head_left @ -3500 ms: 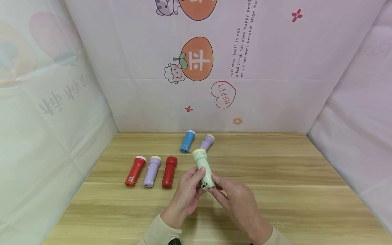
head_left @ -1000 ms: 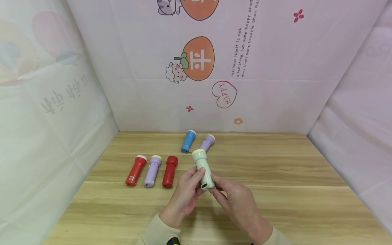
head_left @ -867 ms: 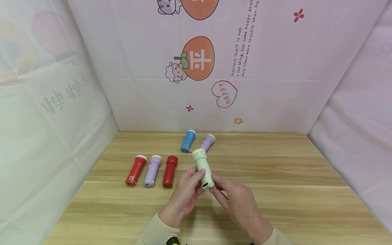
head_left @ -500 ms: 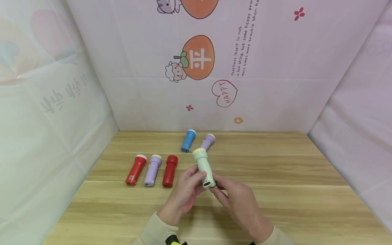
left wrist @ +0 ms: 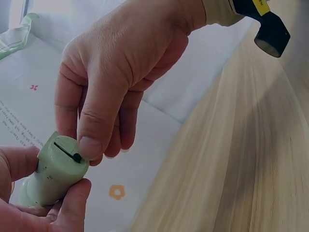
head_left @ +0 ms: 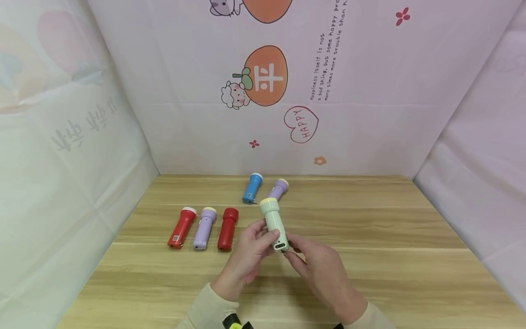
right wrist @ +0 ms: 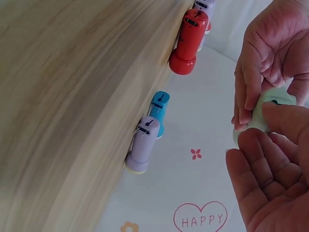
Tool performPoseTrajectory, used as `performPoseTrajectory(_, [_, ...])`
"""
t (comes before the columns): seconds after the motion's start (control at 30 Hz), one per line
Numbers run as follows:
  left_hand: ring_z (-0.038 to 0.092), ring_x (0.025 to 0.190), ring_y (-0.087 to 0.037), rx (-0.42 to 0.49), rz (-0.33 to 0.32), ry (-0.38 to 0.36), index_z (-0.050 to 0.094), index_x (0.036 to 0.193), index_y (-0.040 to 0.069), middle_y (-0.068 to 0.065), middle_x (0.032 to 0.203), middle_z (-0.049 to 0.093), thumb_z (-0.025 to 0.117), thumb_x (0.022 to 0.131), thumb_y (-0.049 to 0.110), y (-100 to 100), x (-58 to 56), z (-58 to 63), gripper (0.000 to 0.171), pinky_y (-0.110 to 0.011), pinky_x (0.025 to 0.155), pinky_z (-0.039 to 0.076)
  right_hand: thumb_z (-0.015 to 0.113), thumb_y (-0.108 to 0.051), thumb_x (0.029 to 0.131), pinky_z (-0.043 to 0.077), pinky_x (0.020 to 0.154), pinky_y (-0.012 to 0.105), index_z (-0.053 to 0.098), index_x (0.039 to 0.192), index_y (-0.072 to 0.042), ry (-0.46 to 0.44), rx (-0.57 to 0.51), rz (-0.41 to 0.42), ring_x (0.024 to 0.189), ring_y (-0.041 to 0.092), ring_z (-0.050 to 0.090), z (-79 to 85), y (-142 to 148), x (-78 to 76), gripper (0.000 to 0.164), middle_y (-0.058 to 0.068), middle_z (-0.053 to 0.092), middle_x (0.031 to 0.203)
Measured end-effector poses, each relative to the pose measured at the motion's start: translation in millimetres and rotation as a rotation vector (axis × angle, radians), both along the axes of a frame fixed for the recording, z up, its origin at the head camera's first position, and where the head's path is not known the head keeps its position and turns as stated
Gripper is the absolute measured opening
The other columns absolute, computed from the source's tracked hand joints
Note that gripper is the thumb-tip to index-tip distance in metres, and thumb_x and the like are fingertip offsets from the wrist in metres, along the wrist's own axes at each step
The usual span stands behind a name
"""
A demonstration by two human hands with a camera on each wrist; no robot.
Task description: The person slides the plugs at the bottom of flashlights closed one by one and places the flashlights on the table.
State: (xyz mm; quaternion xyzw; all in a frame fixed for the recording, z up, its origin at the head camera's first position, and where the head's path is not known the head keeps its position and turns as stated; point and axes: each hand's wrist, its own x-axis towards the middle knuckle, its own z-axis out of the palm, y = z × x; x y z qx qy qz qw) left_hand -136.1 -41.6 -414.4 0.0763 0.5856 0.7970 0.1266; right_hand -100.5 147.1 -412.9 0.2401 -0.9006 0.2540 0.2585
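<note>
A pale green flashlight (head_left: 272, 221) with a cream lens rim is raised over the table, its head pointing away. My left hand (head_left: 246, 256) grips its body, thumb on top. My right hand (head_left: 324, 269) pinches the tail end between thumb and forefinger. In the left wrist view a thin dark slot with a small black knob shows on the flashlight's tail (left wrist: 65, 157), the right thumb tip right beside the knob. In the right wrist view the flashlight (right wrist: 263, 108) is partly hidden by fingers, while the right hand's other fingers (right wrist: 263, 169) lie loosely curled.
A red flashlight with a white rim (head_left: 182, 228), a lilac one (head_left: 204, 230) and an all-red one (head_left: 228, 230) lie in a row at left. Behind are a blue flashlight (head_left: 252, 189) and another lilac one (head_left: 278, 189). Printed cloth (head_left: 361, 137) walls the wooden table (head_left: 390, 274).
The pale green flashlight has turned slightly in my hands, so the dark port at its tail faces me more squarely. My left thumb has shifted a little toward the tail. The other flashlights stay put.
</note>
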Motion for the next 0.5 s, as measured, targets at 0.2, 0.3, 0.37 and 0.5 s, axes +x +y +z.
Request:
performPoseTrajectory(0.2, [0.067, 0.113, -0.021, -0.122, 0.051, 0.025, 0.042, 0.152, -0.006, -0.022, 0.137, 0.064, 0.067, 0.102, 0.021, -3.1, -0.7, 0.6, 0.062, -0.035, 0.096, 0.058, 0.092, -0.010, 0.077, 0.057, 0.062, 0.027, 0.075, 0.118, -0.011, 0.088, 0.081, -0.054, 0.075, 0.013, 0.073, -2.0, 3.9, -2.2, 0.044, 0.001, 0.079, 0.091])
performPoseTrajectory(0.3, [0.068, 0.111, -0.022, -0.180, 0.062, 0.034, 0.044, 0.151, -0.006, -0.020, 0.133, 0.066, 0.068, 0.102, 0.024, -5.0, -1.5, 1.0, 0.062, -0.036, 0.094, 0.058, 0.091, -0.014, 0.080, 0.060, 0.066, 0.032, 0.074, 0.121, -0.008, 0.070, 0.114, -0.096, 0.078, 0.017, 0.074, -2.3, 6.4, -3.1, 0.044, 0.005, 0.080, 0.094])
performPoseTrajectory(0.37, [0.068, 0.109, -0.022, -0.203, 0.068, 0.035, 0.046, 0.150, -0.006, -0.020, 0.131, 0.067, 0.069, 0.101, 0.024, -5.7, -2.8, 0.7, 0.062, -0.035, 0.093, 0.058, 0.089, -0.018, 0.084, 0.062, 0.071, 0.038, 0.072, 0.126, -0.007, 0.035, 0.131, -0.122, 0.085, 0.022, 0.075, -2.0, 7.8, -3.6, 0.047, 0.008, 0.079, 0.101])
performPoseTrajectory(0.5, [0.068, 0.105, -0.022, -0.291, 0.082, 0.074, 0.047, 0.148, -0.007, -0.019, 0.125, 0.069, 0.070, 0.100, 0.025, -6.1, -5.8, -0.9, 0.062, -0.033, 0.088, 0.058, 0.084, -0.026, 0.089, 0.060, 0.089, 0.054, 0.063, 0.137, -0.004, -0.026, 0.154, -0.172, 0.109, 0.039, 0.071, -1.7, 10.4, -5.0, 0.057, 0.023, 0.071, 0.125])
